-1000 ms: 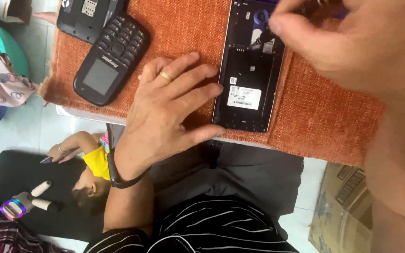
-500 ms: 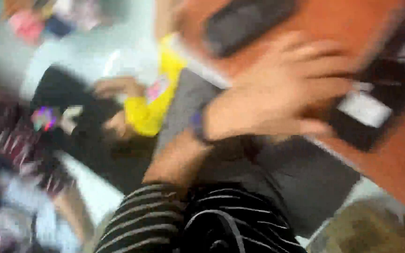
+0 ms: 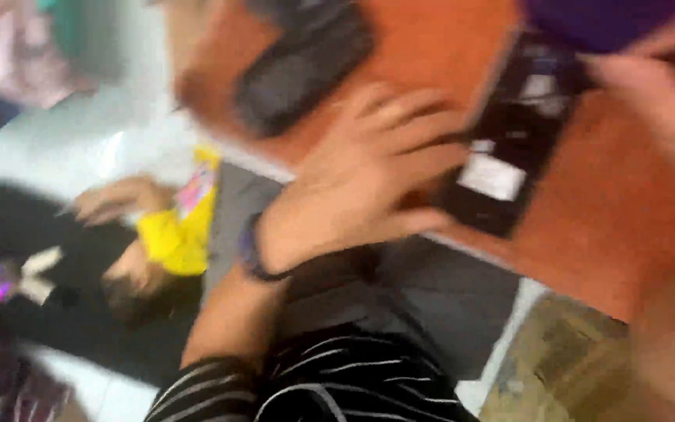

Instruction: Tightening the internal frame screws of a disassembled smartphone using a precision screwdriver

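The view is heavily blurred by motion. My left hand (image 3: 361,180) lies flat with fingers spread on an orange cloth (image 3: 587,227), its fingertips against the left edge of an opened black phone (image 3: 509,148) with a white label on its inside. A dark band (image 3: 253,250) circles that wrist. My right hand (image 3: 658,101) is a smear at the upper right, over the phone's top end, just under a purple blur (image 3: 603,19). Its grip cannot be made out.
A dark keypad phone (image 3: 298,70) lies on the cloth to the upper left. Below the table edge a small person in yellow (image 3: 169,234) lies on a black mat on the floor. A cardboard box (image 3: 564,367) stands at the lower right.
The camera has swung and tilted, so the whole scene sits skewed and blurred. My left hand stays flat beside the opened phone; my right hand stays near the phone's top.
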